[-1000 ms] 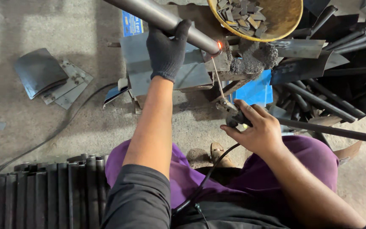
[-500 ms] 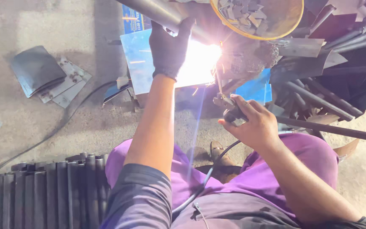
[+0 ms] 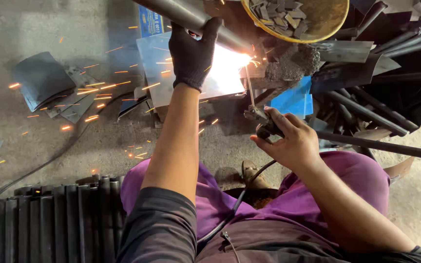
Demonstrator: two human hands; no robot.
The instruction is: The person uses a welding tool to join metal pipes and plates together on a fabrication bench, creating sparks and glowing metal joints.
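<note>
Two hands share the work over a long grey steel pipe (image 3: 191, 17) that runs slantwise across the top of the view. The left hand (image 3: 191, 53), in a black knitted glove, is wrapped closed around the pipe from below and steadies it. The bare right hand (image 3: 291, 141) is clenched on a dark electrode holder (image 3: 264, 124), from which a thin welding rod (image 3: 249, 87) rises to the pipe; a white arc (image 3: 235, 61) burns at its tip, just to the right of the glove, and orange sparks scatter left across the concrete floor (image 3: 49, 146). A black cable (image 3: 235, 204) trails from the holder down over the purple trousers (image 3: 347, 190).

Judged from this, a sound bead calls for a steady rod angle, a short even arc, and a pipe that does not roll; the gloved fingers sit close to the heat and would be safer shifted further left.

Nearby, a yellow round basin of small metal offcuts (image 3: 298, 17) sits beside the weld, with a heap of dark steel bars (image 3: 381, 97) to the right, a blue sheet (image 3: 293, 100) below, and ribbed black rubber matting (image 3: 49, 224) at lower left.
</note>
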